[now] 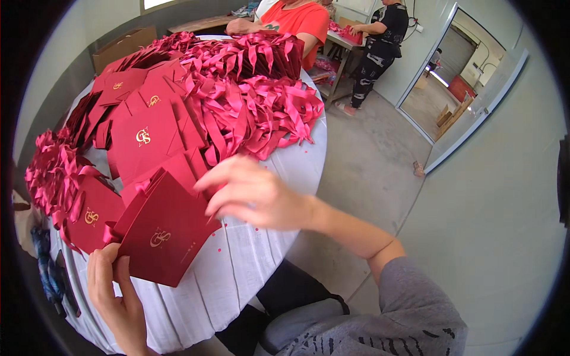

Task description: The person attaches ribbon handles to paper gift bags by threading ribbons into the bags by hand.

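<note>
A flat, dark red paper gift bag (169, 231) with a gold emblem is tilted above the near side of the table. My left hand (113, 291) pinches its lower left edge, thumb against the front. Pink-red ribbon shows at the bag's left and upper edges. Close to its right edge is my right hand (252, 193), fingers curved and apart, with nothing visible in them; whether the fingertips touch the bag is unclear. Just behind, another red bag (89, 216) with the same emblem lies at the left, and more flat bags (145, 139) overlap farther back.
Heaps of pink-red ribbon handles (249, 113) cover the round table's (243, 261) far side. A cardboard box (124, 47) stands behind. One person in orange (306, 26) sits across; another in black (386, 35) stands at a farther table. An open door (475, 113) is at the right.
</note>
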`<state>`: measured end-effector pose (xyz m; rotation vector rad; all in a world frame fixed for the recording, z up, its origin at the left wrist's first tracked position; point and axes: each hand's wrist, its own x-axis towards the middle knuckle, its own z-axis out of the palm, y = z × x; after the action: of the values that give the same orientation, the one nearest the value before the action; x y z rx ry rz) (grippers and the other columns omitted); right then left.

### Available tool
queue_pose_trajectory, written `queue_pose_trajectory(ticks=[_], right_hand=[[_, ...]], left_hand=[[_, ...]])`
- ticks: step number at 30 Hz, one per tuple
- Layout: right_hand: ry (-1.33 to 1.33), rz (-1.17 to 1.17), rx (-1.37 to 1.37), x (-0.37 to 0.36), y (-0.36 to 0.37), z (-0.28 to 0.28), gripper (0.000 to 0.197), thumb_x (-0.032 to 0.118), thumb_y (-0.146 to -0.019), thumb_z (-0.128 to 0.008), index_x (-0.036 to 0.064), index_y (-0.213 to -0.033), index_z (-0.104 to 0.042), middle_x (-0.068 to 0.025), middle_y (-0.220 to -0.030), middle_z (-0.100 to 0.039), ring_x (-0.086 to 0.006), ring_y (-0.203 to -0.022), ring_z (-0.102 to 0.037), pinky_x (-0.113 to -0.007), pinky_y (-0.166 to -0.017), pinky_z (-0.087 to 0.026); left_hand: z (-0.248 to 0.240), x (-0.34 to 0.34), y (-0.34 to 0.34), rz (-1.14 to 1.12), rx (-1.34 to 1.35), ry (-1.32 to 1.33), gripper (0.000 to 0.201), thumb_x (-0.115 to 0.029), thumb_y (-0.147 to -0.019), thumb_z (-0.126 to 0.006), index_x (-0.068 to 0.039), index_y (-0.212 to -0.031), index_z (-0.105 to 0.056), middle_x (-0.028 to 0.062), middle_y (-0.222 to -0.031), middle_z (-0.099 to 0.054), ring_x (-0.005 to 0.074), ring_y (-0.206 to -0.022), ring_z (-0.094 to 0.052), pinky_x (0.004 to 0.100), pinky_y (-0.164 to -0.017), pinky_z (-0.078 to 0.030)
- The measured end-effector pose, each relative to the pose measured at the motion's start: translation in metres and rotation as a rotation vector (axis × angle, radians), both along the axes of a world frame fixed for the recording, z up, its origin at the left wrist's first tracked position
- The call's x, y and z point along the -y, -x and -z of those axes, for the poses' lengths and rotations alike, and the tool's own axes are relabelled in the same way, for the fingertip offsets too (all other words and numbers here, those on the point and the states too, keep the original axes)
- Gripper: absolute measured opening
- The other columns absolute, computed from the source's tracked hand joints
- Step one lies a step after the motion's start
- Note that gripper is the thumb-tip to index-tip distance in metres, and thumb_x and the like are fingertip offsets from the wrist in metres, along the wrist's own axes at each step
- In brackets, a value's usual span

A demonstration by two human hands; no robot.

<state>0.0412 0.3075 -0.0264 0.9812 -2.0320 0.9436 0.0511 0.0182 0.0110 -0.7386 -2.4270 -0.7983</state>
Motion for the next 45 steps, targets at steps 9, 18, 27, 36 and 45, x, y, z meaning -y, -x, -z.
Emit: queue_pose_trajectory(ticks=[9,18,27,36,45], right_hand=[[0.398,-0.442,0.493,0.098,-0.024,-0.034,0.018,-0.007,-0.086,-0.062,-0.0029,-0.104,-0.062,-0.0116,-0.095,-0.065,-0.0157,-0.082,-0.067,-0.027,-0.071,-0.054],[0.432,0.012,0.424,0.117,0.005,-0.002,0.013,-0.005,-0.08,-0.069,-0.0004,-0.093,-0.069,-0.0053,-0.088,-0.062,-0.0088,-0.07,-0.061,-0.021,-0.058,-0.048],[0.381,0.089,0.376,0.118,0.008,0.004,0.011,-0.003,-0.08,-0.07,0.0007,-0.089,-0.066,-0.0043,-0.078,-0.062,-0.0076,-0.061,-0.059,-0.021,-0.052,-0.046],[0.187,0.134,0.18,0.118,0.006,-0.001,0.014,-0.005,-0.076,-0.072,0.0029,-0.084,-0.063,-0.0041,-0.073,-0.057,-0.0094,-0.057,-0.056,-0.023,-0.048,-0.043],[0.174,0.112,0.066,0.122,0.005,0.003,0.016,-0.008,-0.073,-0.072,-0.0005,-0.086,-0.066,-0.005,-0.074,-0.059,-0.0079,-0.06,-0.054,-0.021,-0.048,-0.041]], left_hand=[[0.004,0.005,0.004,0.052,-0.061,-0.114,0.017,0.011,-0.08,-0.057,0.003,-0.095,-0.061,0.0146,-0.086,-0.06,0.0263,-0.08,-0.059,0.0321,-0.072,-0.046],[0.011,0.021,0.029,0.176,0.406,-0.514,0.012,0.002,-0.088,-0.058,0.006,-0.099,-0.063,0.0032,-0.078,-0.062,0.006,-0.074,-0.053,0.0221,-0.068,-0.045],[0.023,0.018,0.038,0.258,0.612,-0.623,0.019,-0.008,-0.092,-0.057,0.0,-0.107,-0.066,-0.0025,-0.083,-0.064,0.0021,-0.072,-0.052,0.0183,-0.06,-0.039],[0.021,0.018,0.036,0.264,0.641,-0.641,0.017,-0.002,-0.092,-0.056,0.005,-0.105,-0.065,-0.0037,-0.083,-0.061,0.0019,-0.075,-0.048,0.019,-0.065,-0.041],[0.018,0.013,0.028,0.262,0.564,-0.619,0.015,-0.001,-0.092,-0.055,0.005,-0.103,-0.064,-0.0028,-0.08,-0.06,0.0028,-0.073,-0.048,0.02,-0.063,-0.041]])
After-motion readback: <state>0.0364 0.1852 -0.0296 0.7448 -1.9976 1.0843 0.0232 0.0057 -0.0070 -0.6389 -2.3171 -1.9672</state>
